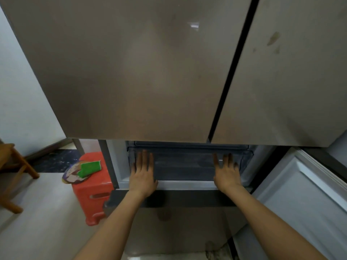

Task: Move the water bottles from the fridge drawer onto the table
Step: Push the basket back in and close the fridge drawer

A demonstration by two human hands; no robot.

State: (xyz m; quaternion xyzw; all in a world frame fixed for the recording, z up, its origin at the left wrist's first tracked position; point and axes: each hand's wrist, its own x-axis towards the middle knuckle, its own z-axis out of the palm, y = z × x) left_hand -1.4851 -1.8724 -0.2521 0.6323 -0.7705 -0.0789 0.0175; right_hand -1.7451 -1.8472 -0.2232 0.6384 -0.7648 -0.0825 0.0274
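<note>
The left hand (143,175) and right hand (226,174) lie flat, fingers straight, well apart, on the smooth dark grey plastic fridge drawer (184,166) under the shiny brown fridge doors (131,72). Any water bottles inside are hidden.

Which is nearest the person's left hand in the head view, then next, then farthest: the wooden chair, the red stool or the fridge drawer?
1. Fridge drawer: the left hand rests on its front.
2. Red stool: on the floor, left of the hand.
3. Wooden chair: at the far left edge.
</note>
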